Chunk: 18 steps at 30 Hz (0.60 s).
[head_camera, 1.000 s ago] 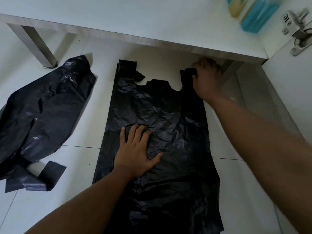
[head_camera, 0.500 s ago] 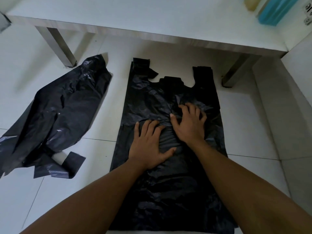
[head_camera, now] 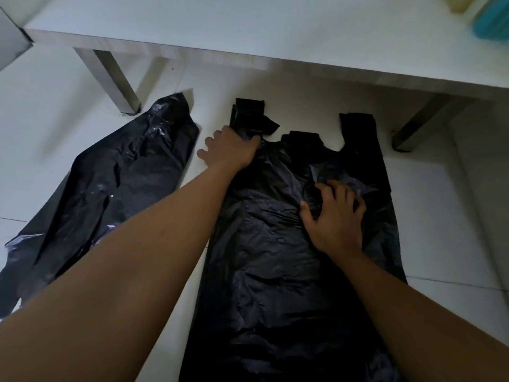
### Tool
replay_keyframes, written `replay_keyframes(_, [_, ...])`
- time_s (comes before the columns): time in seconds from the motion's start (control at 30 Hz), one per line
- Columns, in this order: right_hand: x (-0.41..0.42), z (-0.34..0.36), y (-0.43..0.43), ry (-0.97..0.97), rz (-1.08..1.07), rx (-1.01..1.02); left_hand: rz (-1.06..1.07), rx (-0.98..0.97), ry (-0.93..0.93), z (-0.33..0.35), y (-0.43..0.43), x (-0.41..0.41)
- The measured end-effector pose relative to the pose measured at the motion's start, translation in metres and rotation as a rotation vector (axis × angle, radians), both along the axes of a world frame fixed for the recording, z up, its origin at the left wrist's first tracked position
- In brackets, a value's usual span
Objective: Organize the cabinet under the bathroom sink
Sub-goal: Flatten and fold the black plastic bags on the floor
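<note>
Flat black bag (head_camera: 275,257) lay spread on the tile floor (head_camera: 440,216), just in front of the cabinet base (head_camera: 248,37), handles pointing toward it. Left hand (head_camera: 231,151) sat at the root of the left handle (head_camera: 249,114), fingers bent over the plastic edge. Couldn't tell whether it was pinching or only pressing. Right hand (head_camera: 334,219) was mid-bag on the right side, fingers spread and bent, tips pushing into the film, with nothing gripped as far as I could see. Plastic was puckered around them. Second bag (head_camera: 110,194) lay crumpled to the left, apart from the first.

My read: flattening step ahead of a fold. To do it well, the right hand should have anchored flat-palmed, not clawed — the clawed tips looked to be bunching the film. Left handle was doubled over on itself and likely needed straightening to match the right handle (head_camera: 358,125) first. Stroke from centre toward the handles so air leaves by the mouth. Thin film probably slips on tile — pin with one hand, sweep with the other.
</note>
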State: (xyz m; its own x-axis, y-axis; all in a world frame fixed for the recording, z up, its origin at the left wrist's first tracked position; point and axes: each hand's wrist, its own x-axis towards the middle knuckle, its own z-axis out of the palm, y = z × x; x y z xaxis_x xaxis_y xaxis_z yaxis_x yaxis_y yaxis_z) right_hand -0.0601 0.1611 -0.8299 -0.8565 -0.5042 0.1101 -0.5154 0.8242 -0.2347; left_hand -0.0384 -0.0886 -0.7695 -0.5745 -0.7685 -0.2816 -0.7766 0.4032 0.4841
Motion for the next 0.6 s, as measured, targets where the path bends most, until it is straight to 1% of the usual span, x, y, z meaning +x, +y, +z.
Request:
replay_keyframes(0.07, [-0.001,0.001,0.0,0.014,0.002,-0.011,-0.035,-0.055,-0.074,-0.005,-0.007,-0.01])
replay_keyframes(0.1, [-0.001,0.001,0.0,0.01,0.001,-0.013,-0.059,-0.114,-0.073,-0.007,-0.008,-0.013])
replay_keyframes(0.17, [-0.001,0.001,0.0,-0.001,0.001,-0.014,-0.073,-0.223,0.0,-0.011,-0.007,-0.015])
replay_keyframes(0.27, [-0.002,0.002,0.0,-0.007,0.004,-0.017,-0.03,-0.248,0.203,-0.015,-0.005,-0.013])
replay_keyframes(0.33, [-0.002,0.003,0.0,-0.007,0.003,-0.017,-0.012,-0.167,0.352,-0.013,-0.006,-0.012])
replay_keyframes(0.43, [-0.001,0.003,0.0,-0.008,0.001,-0.013,0.016,0.044,0.555,0.0,-0.009,-0.013])
replay_keyframes(0.6, [0.0,0.003,0.0,-0.014,-0.004,-0.017,0.156,0.326,0.675,0.017,-0.019,-0.028])
